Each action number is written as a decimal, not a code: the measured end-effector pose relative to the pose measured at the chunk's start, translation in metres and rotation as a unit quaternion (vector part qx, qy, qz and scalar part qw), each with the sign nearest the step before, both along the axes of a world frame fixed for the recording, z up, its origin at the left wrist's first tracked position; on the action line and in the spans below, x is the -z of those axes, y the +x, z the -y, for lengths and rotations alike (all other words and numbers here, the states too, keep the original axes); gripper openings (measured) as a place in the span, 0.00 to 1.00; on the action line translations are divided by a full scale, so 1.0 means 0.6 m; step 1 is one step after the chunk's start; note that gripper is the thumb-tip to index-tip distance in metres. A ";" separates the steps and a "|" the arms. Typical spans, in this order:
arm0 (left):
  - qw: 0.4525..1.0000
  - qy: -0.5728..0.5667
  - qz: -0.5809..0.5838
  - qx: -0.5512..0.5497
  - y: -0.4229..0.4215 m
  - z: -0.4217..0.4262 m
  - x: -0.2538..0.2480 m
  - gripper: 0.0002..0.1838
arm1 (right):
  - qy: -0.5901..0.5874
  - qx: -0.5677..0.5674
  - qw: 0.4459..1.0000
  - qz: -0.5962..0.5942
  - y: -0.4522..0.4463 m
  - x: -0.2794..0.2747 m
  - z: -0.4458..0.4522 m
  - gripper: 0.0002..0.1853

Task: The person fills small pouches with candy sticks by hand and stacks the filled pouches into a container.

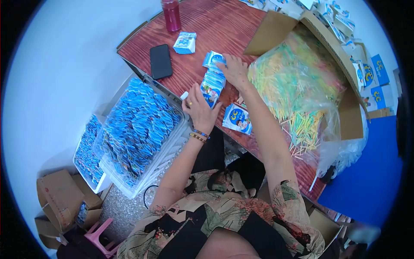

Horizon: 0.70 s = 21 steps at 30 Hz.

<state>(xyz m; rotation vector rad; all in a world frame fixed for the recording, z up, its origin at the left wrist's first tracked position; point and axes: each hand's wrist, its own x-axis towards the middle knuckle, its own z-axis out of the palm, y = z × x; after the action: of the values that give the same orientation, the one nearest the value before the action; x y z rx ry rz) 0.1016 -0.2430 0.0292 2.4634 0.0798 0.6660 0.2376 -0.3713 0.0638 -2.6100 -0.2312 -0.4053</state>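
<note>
A row of small blue-and-white packets (pixel 214 80) lies on the red wooden table between my hands. My left hand (pixel 201 109) grips the near end of the row, fingers along its left side and thumb at the right. At the far end, my right hand (pixel 233 71) is closed against the packets from the right. Close to my left fingers is a small white object (pixel 184 95) at the table edge. Below my right wrist, a few loose packets (pixel 237 118) lie flat. Another bundle of packets (pixel 185 42) sits farther back.
A black phone (pixel 161 61) and a pink bottle (pixel 171 16) stand on the left of the table (pixel 207 17). At right, a cardboard box (pixel 351 116) holds a plastic bag of colourful thin sticks (pixel 297 77). Tubs of blue packets (pixel 140 125) are at left, above a pink stool (pixel 100 233).
</note>
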 end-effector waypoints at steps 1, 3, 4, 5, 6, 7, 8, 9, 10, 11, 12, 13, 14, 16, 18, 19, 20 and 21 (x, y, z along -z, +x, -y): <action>1.000 0.007 -0.022 -0.008 0.004 0.003 -0.005 0.55 | -0.019 -0.008 0.999 -0.039 0.007 -0.008 -0.003 0.26; 1.000 -0.007 -0.027 -0.010 0.006 0.006 -0.004 0.56 | -0.044 -0.019 0.995 -0.082 0.013 -0.013 -0.002 0.26; 1.000 -0.016 -0.022 -0.007 0.006 0.005 0.000 0.55 | -0.011 -0.039 0.994 -0.099 0.013 -0.009 0.000 0.24; 1.000 -0.024 -0.019 -0.004 0.006 0.003 0.005 0.54 | 0.022 -0.058 0.991 -0.117 0.010 -0.004 0.001 0.23; 0.999 -0.027 -0.024 -0.008 0.005 0.002 0.009 0.54 | 0.019 -0.061 0.990 -0.123 0.003 0.001 0.005 0.23; 0.999 -0.054 -0.005 0.006 0.003 -0.001 0.013 0.54 | 0.110 -0.100 0.982 -0.112 -0.009 0.007 0.008 0.20; 0.997 -0.080 0.014 0.018 0.001 -0.006 0.017 0.53 | 0.202 -0.139 0.964 -0.102 -0.023 0.015 0.006 0.18; 0.993 -0.100 0.046 0.039 -0.001 -0.011 0.025 0.55 | 0.227 -0.185 0.955 -0.054 -0.047 -0.002 -0.004 0.13; 0.991 -0.115 0.058 0.042 -0.006 -0.015 0.027 0.56 | 0.226 -0.195 0.952 -0.065 -0.068 -0.013 -0.012 0.13; 0.988 -0.130 0.069 0.046 -0.011 -0.018 0.030 0.57 | 0.256 -0.181 0.943 -0.116 -0.088 -0.022 -0.018 0.11; 0.986 -0.144 0.061 0.053 -0.015 -0.021 0.038 0.59 | 0.283 -0.166 0.930 -0.167 -0.107 -0.033 -0.026 0.09; 0.987 -0.145 0.056 0.042 -0.017 -0.021 0.045 0.59 | 0.281 -0.162 0.931 -0.166 -0.126 -0.047 -0.037 0.08; 0.983 -0.165 0.061 0.044 -0.017 -0.020 0.052 0.58 | 0.280 -0.168 0.929 -0.174 -0.140 -0.050 -0.043 0.08; 0.977 -0.191 0.074 0.052 -0.012 -0.021 0.053 0.54 | 0.256 -0.185 0.932 -0.180 -0.158 -0.051 -0.050 0.09; 0.979 -0.176 0.093 0.035 -0.012 -0.023 0.054 0.48 | 0.236 -0.185 0.942 -0.151 -0.167 -0.040 -0.052 0.11; 0.979 -0.179 0.094 0.023 -0.008 -0.017 0.053 0.43 | 0.231 -0.188 0.945 -0.136 -0.174 -0.043 -0.054 0.13; 0.981 -0.172 0.091 0.027 -0.006 -0.016 0.053 0.42 | 0.226 -0.204 0.943 -0.136 -0.186 -0.054 -0.056 0.17; 0.982 -0.163 0.086 0.030 -0.006 -0.019 0.055 0.40 | 0.224 -0.222 0.939 -0.137 -0.199 -0.064 -0.059 0.21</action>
<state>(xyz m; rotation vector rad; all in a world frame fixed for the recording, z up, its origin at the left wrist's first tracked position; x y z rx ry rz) 0.0978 -0.2316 -0.0036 2.0798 0.0427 0.7719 0.1184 -0.3361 0.1024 -2.0521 -0.5481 0.0645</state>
